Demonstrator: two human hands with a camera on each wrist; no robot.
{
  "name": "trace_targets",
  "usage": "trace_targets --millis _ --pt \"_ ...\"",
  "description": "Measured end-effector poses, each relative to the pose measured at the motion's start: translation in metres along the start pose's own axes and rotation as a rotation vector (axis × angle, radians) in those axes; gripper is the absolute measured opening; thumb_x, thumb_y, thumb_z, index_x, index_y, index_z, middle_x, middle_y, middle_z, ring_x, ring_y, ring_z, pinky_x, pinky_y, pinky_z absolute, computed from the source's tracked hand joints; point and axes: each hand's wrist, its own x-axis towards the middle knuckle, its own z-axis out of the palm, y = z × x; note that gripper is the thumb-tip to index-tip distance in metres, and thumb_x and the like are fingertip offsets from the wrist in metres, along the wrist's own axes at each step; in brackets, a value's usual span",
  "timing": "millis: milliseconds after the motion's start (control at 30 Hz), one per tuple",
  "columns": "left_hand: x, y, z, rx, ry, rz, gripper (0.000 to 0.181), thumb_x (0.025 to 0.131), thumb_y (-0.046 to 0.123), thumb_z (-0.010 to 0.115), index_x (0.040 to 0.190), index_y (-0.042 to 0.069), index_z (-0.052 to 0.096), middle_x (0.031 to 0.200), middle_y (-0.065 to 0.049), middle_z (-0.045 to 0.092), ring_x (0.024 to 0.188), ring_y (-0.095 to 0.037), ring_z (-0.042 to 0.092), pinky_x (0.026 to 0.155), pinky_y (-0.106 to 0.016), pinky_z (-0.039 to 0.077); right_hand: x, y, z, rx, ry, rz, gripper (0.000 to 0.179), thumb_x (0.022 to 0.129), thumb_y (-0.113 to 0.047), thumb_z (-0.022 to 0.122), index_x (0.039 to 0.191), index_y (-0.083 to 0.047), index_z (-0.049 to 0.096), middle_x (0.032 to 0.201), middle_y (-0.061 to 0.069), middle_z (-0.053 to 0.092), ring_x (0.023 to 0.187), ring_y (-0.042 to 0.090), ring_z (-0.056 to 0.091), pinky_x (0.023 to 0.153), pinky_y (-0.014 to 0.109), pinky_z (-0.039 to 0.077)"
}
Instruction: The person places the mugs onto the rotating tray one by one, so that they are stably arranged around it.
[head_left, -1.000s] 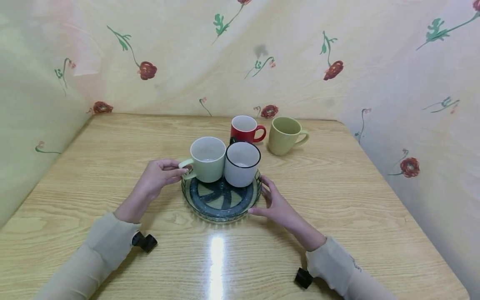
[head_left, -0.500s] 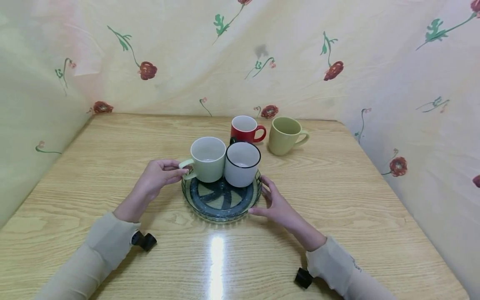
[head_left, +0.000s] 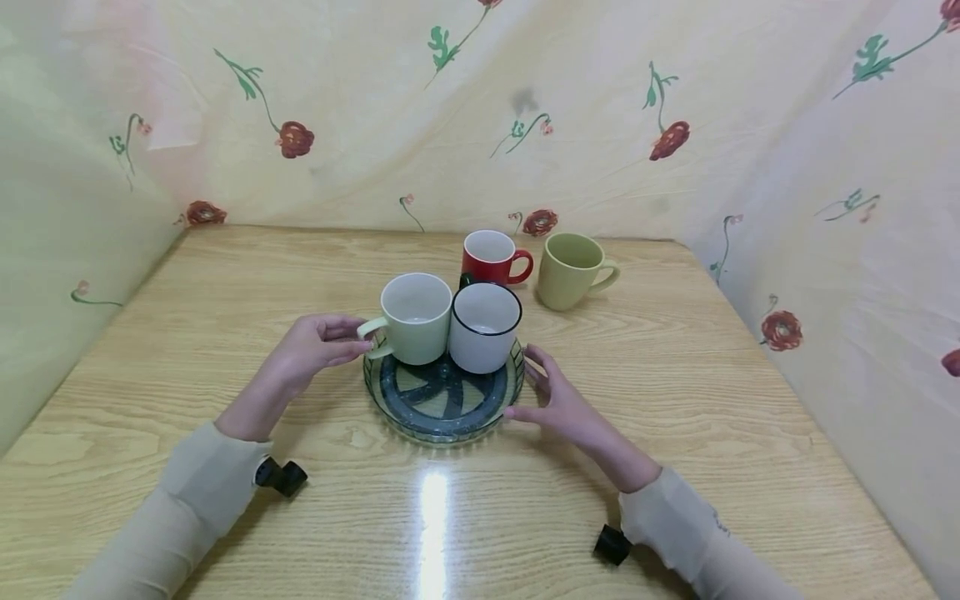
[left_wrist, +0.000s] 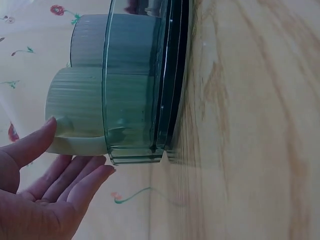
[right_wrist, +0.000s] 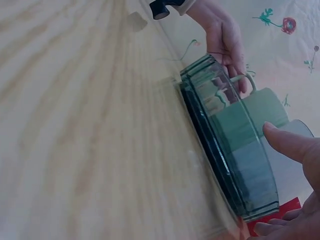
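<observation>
A round clear glass dish (head_left: 446, 432) with a dark base sits on the table. Inside it, toward the back, two mugs stand upright side by side: a pale green mug (head_left: 422, 340) with its handle to the left, and a white mug (head_left: 480, 350) with a black rim. My left hand (head_left: 311, 348) is at the green mug's handle, thumb and fingers spread apart in the left wrist view. Beside the dish's right side is my right hand (head_left: 561, 404), its thumb and fingers spread around the rim. In the right wrist view the glass wall (right_wrist: 250, 165) lies between thumb and fingers.
Behind the dish stand a red mug (head_left: 483, 273) and, to its right, an olive-green mug (head_left: 558, 285), handles pointing right. Flower-patterned cloth (head_left: 360, 108) hangs along the back and sides of the wooden table (head_left: 675, 375).
My left hand has loosened from the green mug's handle and drawn slightly left. My right hand has eased slightly right, away from the dish. Dish and mugs stay in place.
</observation>
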Motion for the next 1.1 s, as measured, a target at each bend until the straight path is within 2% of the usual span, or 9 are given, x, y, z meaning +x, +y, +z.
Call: trace_targets --millis 100,233,400,533,767,1033,1100 --pt "-0.001 0.001 -0.002 0.048 -0.043 0.014 0.053 0.085 0.002 0.063 0.132 -0.009 0.042 0.128 -0.030 0.048 0.108 -0.022 0.059 0.089 -0.029 0.049 0.001 -0.001 -0.004 0.009 0.006 -0.024 0.095 0.080 -0.013 0.072 0.147 -0.007 0.006 0.154 0.011 0.009 0.141 0.030 0.014 0.114 0.047 0.012" --pt "-0.001 0.000 -0.007 0.080 -0.139 0.041 0.060 0.085 0.002 0.063 0.138 -0.007 0.034 0.139 -0.027 0.038 0.128 -0.038 0.038 0.091 -0.028 0.048 0.003 -0.003 -0.010 0.010 0.024 -0.039 0.091 0.082 -0.014 0.070 0.147 -0.007 0.007 0.154 0.012 0.010 0.141 0.029 0.014 0.114 0.047 0.011" --pt "0.000 -0.003 -0.015 0.134 -0.226 0.059 0.072 0.084 0.004 0.065 0.143 -0.002 0.025 0.150 -0.017 0.024 0.134 -0.038 0.028 0.100 -0.041 0.039 0.006 -0.006 -0.021 0.008 0.062 -0.069 0.084 0.085 -0.013 0.066 0.147 -0.007 0.010 0.153 0.014 0.013 0.140 0.030 0.016 0.114 0.047 0.013" --pt "0.000 -0.003 -0.018 0.166 -0.287 0.065 0.080 0.082 0.006 0.068 0.146 0.001 0.019 0.152 -0.017 0.017 0.136 -0.040 0.021 0.102 -0.046 0.036 0.009 -0.009 -0.031 -0.003 0.096 -0.072 0.079 0.088 -0.013 0.063 0.147 -0.006 0.011 0.153 0.014 0.014 0.140 0.030 0.016 0.114 0.048 0.013" --pt "0.002 -0.007 -0.020 0.142 -0.387 0.028 0.088 0.079 0.005 0.070 0.147 0.003 0.014 0.151 -0.022 0.014 0.137 -0.041 0.016 0.104 -0.046 0.033 0.018 -0.014 -0.050 0.026 0.198 -0.097 0.077 0.089 -0.010 0.060 0.147 -0.002 0.009 0.152 0.018 0.014 0.140 0.029 0.016 0.114 0.045 0.013" --pt "0.003 -0.012 -0.017 0.134 -0.434 0.025 0.090 0.079 0.003 0.070 0.147 -0.001 0.010 0.150 -0.027 0.010 0.136 -0.043 0.016 0.107 -0.045 0.028 0.029 -0.018 -0.080 0.019 0.329 -0.112 0.078 0.090 -0.012 0.059 0.147 0.000 0.007 0.153 0.015 0.011 0.140 0.027 0.016 0.115 0.041 0.013" --pt "0.003 -0.013 -0.017 0.133 -0.440 0.025 0.089 0.080 0.003 0.069 0.146 -0.001 0.010 0.150 -0.027 0.011 0.136 -0.043 0.016 0.106 -0.045 0.030 0.032 -0.016 -0.088 0.009 0.352 -0.106 0.079 0.090 -0.014 0.059 0.147 -0.001 0.006 0.154 0.014 0.009 0.140 0.027 0.015 0.115 0.041 0.012"
